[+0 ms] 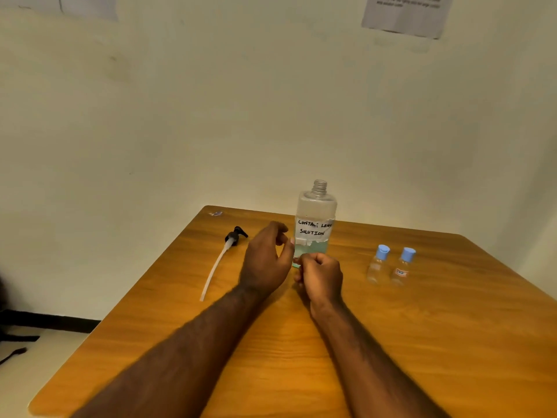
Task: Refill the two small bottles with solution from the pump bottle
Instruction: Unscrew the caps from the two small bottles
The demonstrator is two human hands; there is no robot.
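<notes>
The large clear pump bottle stands upright mid-table with its neck uncapped. It has a handwritten "contact lens solution" label and bluish liquid low inside. Its black pump head with the white dip tube lies flat on the table to the left. Two small clear bottles with blue caps stand side by side to the right. My left hand hovers just left of the big bottle's base with loosely curved fingers and holds nothing. My right hand is curled into a fist in front of the bottle's base, with nothing visible in it.
The wooden table stands against a pale wall, its left edge dropping to the floor. A small wrapper or sticker lies at the far left corner. A printed sheet hangs on the wall above.
</notes>
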